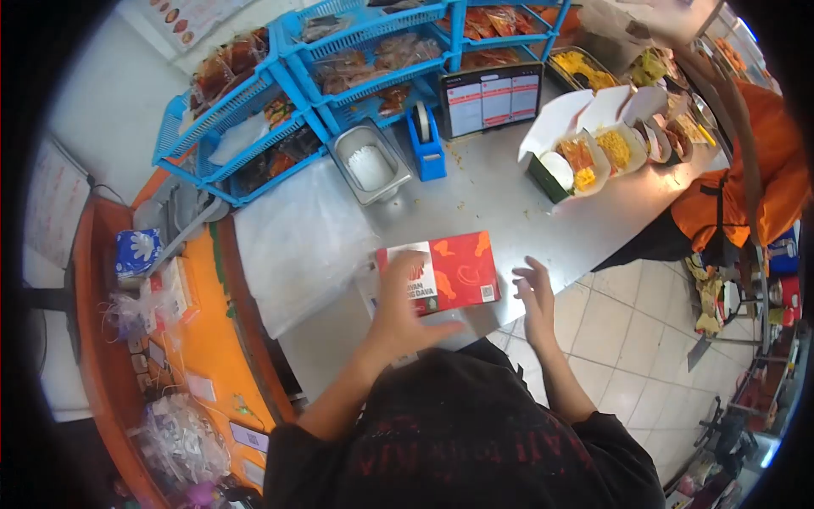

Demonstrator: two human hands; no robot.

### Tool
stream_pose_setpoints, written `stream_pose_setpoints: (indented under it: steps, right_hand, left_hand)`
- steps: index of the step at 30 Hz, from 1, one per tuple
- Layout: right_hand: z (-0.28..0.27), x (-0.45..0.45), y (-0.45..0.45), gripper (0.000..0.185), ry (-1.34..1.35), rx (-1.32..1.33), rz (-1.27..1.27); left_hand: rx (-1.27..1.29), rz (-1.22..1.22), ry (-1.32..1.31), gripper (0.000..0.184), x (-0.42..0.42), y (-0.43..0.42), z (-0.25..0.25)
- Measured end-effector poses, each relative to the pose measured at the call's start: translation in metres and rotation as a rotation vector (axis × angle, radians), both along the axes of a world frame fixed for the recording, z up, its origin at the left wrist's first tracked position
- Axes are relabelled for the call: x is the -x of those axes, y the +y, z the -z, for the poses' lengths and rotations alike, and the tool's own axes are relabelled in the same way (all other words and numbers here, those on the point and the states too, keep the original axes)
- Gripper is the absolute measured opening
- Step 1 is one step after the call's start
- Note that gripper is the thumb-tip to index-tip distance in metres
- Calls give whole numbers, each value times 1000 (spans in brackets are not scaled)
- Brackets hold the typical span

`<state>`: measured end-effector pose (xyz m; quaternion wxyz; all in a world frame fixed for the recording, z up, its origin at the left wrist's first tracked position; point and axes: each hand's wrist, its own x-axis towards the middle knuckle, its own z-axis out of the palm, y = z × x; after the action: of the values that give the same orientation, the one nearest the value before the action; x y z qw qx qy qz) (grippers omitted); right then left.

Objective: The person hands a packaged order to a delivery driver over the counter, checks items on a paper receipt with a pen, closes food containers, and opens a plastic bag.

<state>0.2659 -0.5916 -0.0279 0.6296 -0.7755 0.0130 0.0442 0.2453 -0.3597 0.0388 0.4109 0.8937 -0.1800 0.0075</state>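
Observation:
A closed red and white food box (462, 273) lies flat on the steel table (458, 199) in front of me. Over its left end is my left hand (398, 310), thumb stretched out to the right; whether the fingertips touch the lid I cannot tell. My right hand (536, 301) hovers just off the box's right end, its fingers apart and holding nothing. To the left of the box, a stack of clear plastic bags (301, 242) is spread on the table.
Behind the box stand a metal container (373, 165) with white contents, a blue tape dispenser (426, 144) and a tablet (493, 100). Blue basket racks (365, 72) rise at the back. Open food boxes (585, 161) sit right, near a person in orange (776, 170).

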Motion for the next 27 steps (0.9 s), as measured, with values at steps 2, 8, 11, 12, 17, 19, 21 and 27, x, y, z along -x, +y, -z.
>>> stream_pose_setpoints:
  steps: [2, 8, 11, 12, 17, 19, 21, 27]
  right_hand:
    - [12, -15, 5, 62, 110, -97, -66]
    - [-31, -23, 41, 65, 426, -304, -360]
    - [-80, -1, 69, 68, 445, -181, -545]
    - [-87, 5, 82, 70, 455, -76, -669]
    - [-31, 44, 184, 77, 499, -164, -980]
    - [-15, 48, 213, 78, 434, -107, -1009]
    - [30, 57, 217, 78, 238, -14, -894]
    - [48, -67, 68, 19, -380, 354, -32]
  left_hand:
    - [461, -553, 164, 64, 11, 19, 35]
    - [971, -603, 638, 57, 49, 30, 47]
    - [732, -622, 669, 52, 94, 70, 21]
    - [739, -639, 624, 51, 113, 87, 6]
    - [991, -888, 557, 51, 183, 160, 10]
    - [1101, -932, 571, 53, 204, 192, 58]
    - [1131, -866, 614, 58, 206, 208, 80]
    - [-379, -1140, -101, 69, 156, 167, -11]
